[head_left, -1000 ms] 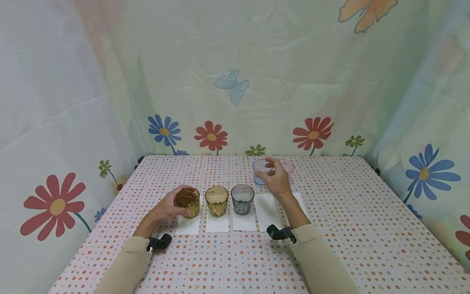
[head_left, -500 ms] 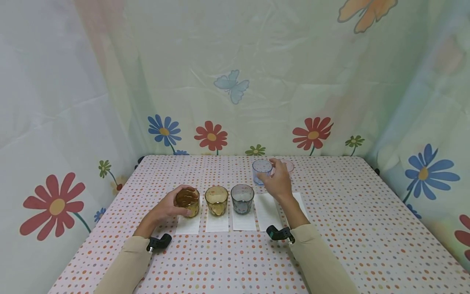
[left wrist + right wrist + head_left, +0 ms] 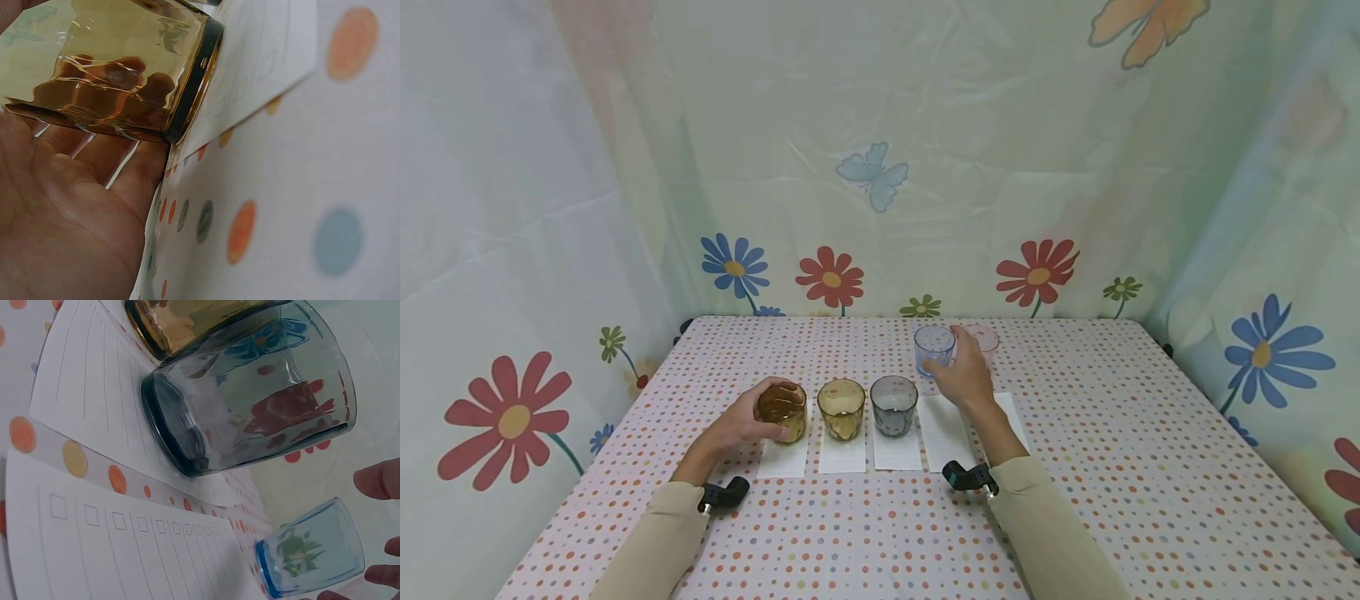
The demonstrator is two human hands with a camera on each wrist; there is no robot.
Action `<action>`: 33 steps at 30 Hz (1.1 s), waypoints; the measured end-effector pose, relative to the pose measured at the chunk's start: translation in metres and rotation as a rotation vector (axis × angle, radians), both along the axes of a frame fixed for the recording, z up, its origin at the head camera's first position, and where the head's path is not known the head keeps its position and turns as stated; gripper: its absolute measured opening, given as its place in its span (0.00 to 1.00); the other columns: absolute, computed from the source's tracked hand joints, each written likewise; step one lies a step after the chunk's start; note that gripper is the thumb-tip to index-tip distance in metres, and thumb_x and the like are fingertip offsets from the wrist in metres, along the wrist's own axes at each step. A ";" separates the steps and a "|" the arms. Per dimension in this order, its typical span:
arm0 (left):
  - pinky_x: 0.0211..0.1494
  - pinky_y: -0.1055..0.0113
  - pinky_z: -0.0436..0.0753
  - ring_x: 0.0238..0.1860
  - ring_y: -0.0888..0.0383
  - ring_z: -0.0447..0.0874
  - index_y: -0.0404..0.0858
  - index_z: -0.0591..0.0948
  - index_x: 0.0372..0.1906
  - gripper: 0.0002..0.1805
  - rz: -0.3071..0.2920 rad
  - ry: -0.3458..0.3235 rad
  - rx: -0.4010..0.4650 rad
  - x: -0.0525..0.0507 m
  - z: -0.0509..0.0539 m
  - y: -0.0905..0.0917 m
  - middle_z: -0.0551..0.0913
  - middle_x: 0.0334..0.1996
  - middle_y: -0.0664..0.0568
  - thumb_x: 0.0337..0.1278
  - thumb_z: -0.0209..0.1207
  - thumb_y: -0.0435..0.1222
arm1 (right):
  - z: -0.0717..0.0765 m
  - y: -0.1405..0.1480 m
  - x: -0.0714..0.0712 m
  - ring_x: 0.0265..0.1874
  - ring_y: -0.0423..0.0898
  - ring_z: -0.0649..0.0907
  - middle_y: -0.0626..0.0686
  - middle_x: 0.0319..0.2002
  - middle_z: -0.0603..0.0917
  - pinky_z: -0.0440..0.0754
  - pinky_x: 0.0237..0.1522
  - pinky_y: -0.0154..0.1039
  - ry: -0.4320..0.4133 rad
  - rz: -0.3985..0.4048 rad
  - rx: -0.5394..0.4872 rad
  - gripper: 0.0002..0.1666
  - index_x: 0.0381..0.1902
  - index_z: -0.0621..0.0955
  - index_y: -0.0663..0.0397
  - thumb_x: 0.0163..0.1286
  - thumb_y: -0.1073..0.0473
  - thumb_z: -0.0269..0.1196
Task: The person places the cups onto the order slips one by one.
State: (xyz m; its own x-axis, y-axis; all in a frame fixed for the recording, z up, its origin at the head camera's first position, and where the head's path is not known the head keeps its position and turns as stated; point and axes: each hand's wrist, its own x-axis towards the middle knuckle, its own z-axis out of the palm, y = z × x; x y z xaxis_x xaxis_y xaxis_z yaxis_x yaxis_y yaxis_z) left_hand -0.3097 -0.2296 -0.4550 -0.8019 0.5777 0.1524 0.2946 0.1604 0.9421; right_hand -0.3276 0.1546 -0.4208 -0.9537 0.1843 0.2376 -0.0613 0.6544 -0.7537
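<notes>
My left hand (image 3: 747, 419) holds the brown-amber glass (image 3: 792, 427) at the left end of a row. In the left wrist view its fingers (image 3: 119, 164) curve along the far side of that amber glass (image 3: 125, 81), which stands upright at a paper sheet. Beside it are a yellow glass (image 3: 842, 408) and a grey glass (image 3: 894, 406), both upright. My right hand (image 3: 967, 375) is at the right side of a clear blue glass (image 3: 929, 360), thumb and fingers spread about it. In the right wrist view a gap shows between the thumb (image 3: 380, 479) and the blue glass (image 3: 306, 553).
A pale pink glass (image 3: 988, 340) stands behind my right hand, partly hidden. White lined paper sheets (image 3: 946, 429) lie in a row on the dotted tablecloth (image 3: 850, 533). A flowered curtain (image 3: 955, 208) hangs behind the table.
My right hand has lowered a little and shifted to the right side of the blue glass, uncovering more of its rim. The left hand stays on the amber glass.
</notes>
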 end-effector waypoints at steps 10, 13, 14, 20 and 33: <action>0.67 0.54 0.76 0.67 0.34 0.72 0.34 0.65 0.72 0.41 -0.008 -0.004 0.009 0.000 -0.001 0.000 0.74 0.65 0.34 0.51 0.70 0.30 | -0.007 -0.001 -0.005 0.71 0.68 0.67 0.62 0.77 0.60 0.67 0.67 0.67 -0.041 0.015 -0.017 0.56 0.81 0.52 0.49 0.64 0.47 0.69; 0.67 0.51 0.75 0.67 0.34 0.72 0.34 0.66 0.72 0.41 -0.006 -0.003 0.011 0.000 -0.001 0.000 0.74 0.65 0.34 0.51 0.70 0.30 | -0.010 -0.001 -0.008 0.70 0.68 0.67 0.62 0.77 0.60 0.67 0.66 0.67 -0.032 0.027 -0.024 0.57 0.81 0.51 0.49 0.65 0.47 0.69; 0.67 0.51 0.75 0.67 0.34 0.72 0.34 0.66 0.72 0.41 -0.006 -0.004 0.011 0.000 -0.001 0.000 0.74 0.65 0.34 0.51 0.70 0.30 | -0.010 -0.001 -0.009 0.70 0.68 0.67 0.62 0.77 0.60 0.67 0.67 0.68 -0.029 0.030 -0.027 0.57 0.81 0.51 0.49 0.65 0.47 0.69; 0.67 0.53 0.76 0.66 0.35 0.72 0.34 0.66 0.72 0.41 -0.001 0.002 0.009 0.000 -0.001 0.000 0.75 0.65 0.34 0.51 0.70 0.30 | -0.012 -0.005 -0.014 0.72 0.67 0.65 0.62 0.78 0.58 0.64 0.68 0.68 -0.019 0.040 -0.050 0.57 0.81 0.51 0.48 0.64 0.45 0.69; 0.67 0.51 0.75 0.66 0.36 0.73 0.35 0.66 0.72 0.41 0.014 0.003 -0.008 0.000 -0.001 0.001 0.75 0.64 0.35 0.51 0.70 0.31 | -0.015 -0.006 -0.021 0.73 0.68 0.63 0.61 0.79 0.54 0.63 0.68 0.70 -0.031 0.042 -0.028 0.57 0.82 0.50 0.49 0.65 0.43 0.68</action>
